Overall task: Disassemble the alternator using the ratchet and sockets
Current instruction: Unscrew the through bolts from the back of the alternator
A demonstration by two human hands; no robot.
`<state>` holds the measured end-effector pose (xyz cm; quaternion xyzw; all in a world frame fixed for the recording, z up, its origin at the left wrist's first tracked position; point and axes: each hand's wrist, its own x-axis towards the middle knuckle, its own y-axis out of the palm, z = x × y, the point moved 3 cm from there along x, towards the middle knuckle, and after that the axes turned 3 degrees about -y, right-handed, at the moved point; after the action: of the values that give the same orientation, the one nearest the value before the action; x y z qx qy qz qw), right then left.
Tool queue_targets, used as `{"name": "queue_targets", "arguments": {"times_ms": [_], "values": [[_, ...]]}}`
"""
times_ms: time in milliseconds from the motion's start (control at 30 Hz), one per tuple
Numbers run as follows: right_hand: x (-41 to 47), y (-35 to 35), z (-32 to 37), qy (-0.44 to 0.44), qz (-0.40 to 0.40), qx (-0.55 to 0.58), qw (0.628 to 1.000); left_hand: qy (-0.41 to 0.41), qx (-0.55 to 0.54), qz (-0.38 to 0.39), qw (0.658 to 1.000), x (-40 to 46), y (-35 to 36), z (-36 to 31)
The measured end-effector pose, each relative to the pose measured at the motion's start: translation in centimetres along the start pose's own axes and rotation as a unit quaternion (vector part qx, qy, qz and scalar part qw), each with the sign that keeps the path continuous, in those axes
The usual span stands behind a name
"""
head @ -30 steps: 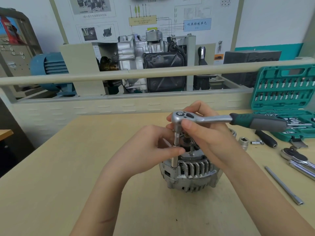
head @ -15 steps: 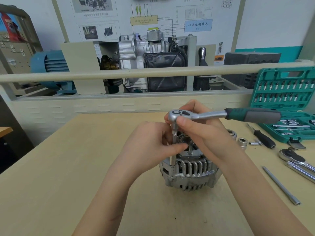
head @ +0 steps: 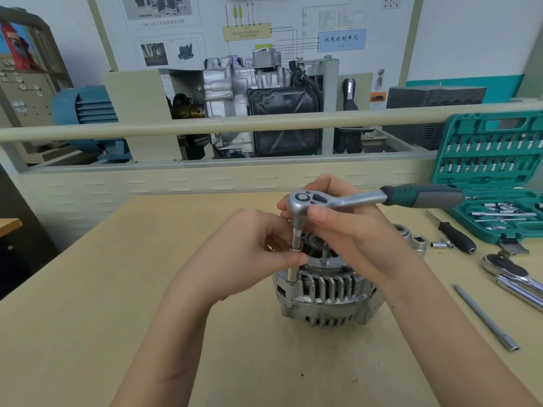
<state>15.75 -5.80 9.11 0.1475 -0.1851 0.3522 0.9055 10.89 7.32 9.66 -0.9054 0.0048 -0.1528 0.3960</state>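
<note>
Head view: alternator sits upright mid-table, directly below both hands. Ratchet with extension stands vertical on alternator's left rim, green-grey handle pointing right. Left hand pinches the extension shaft with thumb and fingers. Right hand grips the ratchet head, thumb across its near side. Blue label on wall board reads 仪表控制单元; other print too small. Open socket case at right edge; loose sockets, screwdriver, spare ratchet, extension bar right of alternator. Bare tabletop left and front.
</note>
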Motion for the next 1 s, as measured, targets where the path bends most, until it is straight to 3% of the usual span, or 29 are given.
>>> {"name": "queue_targets", "arguments": {"times_ms": [367,600,700,867,1000], "values": [[0.29,0.8,-0.27,-0.014,-0.053,0.037,0.998,-0.02,0.078,-0.06,0.995,0.21,0.28,-0.12],[0.34,0.46,0.15,0.01,-0.005,0.05,0.999,0.015,-0.015,0.014,1.0,0.07,-0.08,-0.1],[0.3,0.49,0.15,-0.002,-0.003,0.052,0.999,0.009,-0.036,-0.004,0.999,0.23,-0.13,-0.04],[0.43,0.51,-0.1,-0.044,-0.082,-0.013,0.996,-0.006,-0.025,-0.041,0.999,0.25,0.17,-0.16],[0.19,-0.03,-0.13,-0.053,-0.138,-0.079,0.986,-0.004,-0.047,-0.02,0.999,0.28,0.37,-0.26]]}}
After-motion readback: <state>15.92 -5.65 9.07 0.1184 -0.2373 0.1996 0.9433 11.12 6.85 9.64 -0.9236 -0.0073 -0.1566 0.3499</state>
